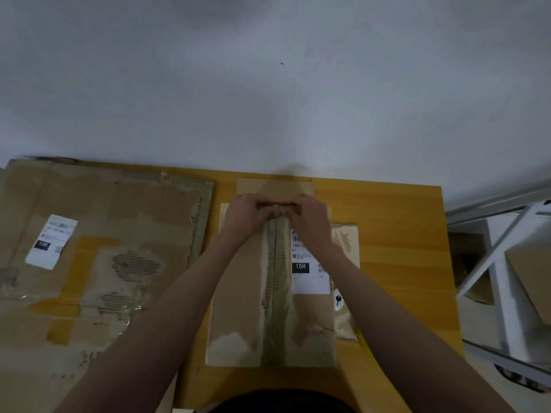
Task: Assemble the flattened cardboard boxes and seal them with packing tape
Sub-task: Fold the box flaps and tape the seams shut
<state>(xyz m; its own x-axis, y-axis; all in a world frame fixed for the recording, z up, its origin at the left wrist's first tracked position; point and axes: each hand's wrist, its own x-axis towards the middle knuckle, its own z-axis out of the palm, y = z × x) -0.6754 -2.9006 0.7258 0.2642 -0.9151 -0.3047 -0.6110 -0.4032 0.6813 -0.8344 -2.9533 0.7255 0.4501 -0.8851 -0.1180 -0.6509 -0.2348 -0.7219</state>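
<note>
Hiding the far end of the box's centre seam, your two hands sit close together at the top, so you can't see what's under the fingers there. Fingers of both hands curl down over a dark strip or gap at that far edge; can't tell for sure if it's tape, a flap edge or an opening. Frame is soft & a bit blurred, label text mostly unreadable except "15H".

Box (238, 293) looks brown, worn, lying flat w/ its long side running away from you on the yellow table (402, 234). Strip of old greyish tape (275, 293) runs down the middle seam, w/ torn paper on both sides of it. White label (308, 275) sits right of the seam, partly covered by your right wrist. Another flap or sheet pokes out beyond the far edge.

Left hand (243, 217) grips the far end just left of the seam; right hand (308, 217) grips just right of it, fingertips nearly touching each other. Both forearms reach over the box.

Big flattened cardboard sheet (104, 248) w/ its own label lies to the left, beside the box, hanging past the table edge. White rack (507, 278) is at far right, cut off.
</note>
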